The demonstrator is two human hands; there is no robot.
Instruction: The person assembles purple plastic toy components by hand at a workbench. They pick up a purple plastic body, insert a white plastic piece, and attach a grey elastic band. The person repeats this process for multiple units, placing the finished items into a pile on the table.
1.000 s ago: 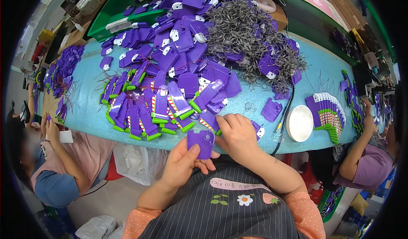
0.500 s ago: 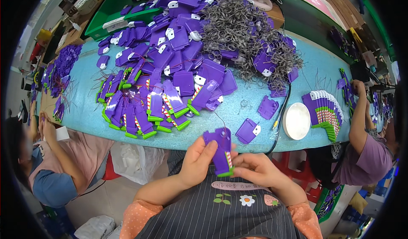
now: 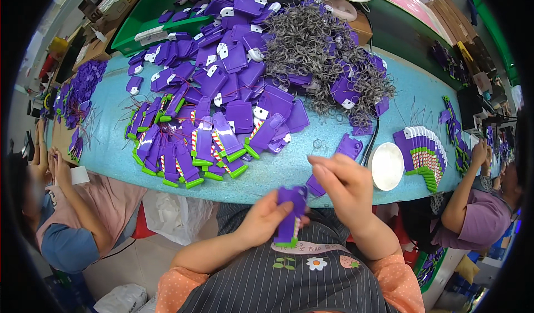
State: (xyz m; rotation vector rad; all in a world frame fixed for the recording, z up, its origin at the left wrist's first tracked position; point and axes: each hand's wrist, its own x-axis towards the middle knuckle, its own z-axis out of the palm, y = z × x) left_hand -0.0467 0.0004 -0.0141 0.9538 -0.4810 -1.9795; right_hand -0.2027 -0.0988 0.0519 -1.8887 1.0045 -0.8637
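Observation:
My left hand (image 3: pixel 263 219) grips a purple plastic casing (image 3: pixel 288 219) with a bright green end and a red-and-white striped edge, held in front of the apron. My right hand (image 3: pixel 346 189) is raised to its right, thumb and index finger pinched together above the table's near edge; anything between them is too small to make out. Partly behind that hand lie a loose purple plate (image 3: pixel 350 145) and another purple piece (image 3: pixel 316 185). A small coil of thin wire (image 3: pixel 319 144) rests on the table nearby.
Purple parts with green ends (image 3: pixel 182 156) lie heaped at left, beside purple-and-white plates (image 3: pixel 228 57) and tangled grey wire rings (image 3: pixel 303 40). A round white dish (image 3: pixel 386 167), a black cable (image 3: pixel 371 142) and fanned purple-green parts (image 3: pixel 423 153) are at right. Co-workers sit on both sides.
My right hand has left the casing's green end and risen up and right, its fingers now pinched. My left hand has lowered the casing slightly toward the apron.

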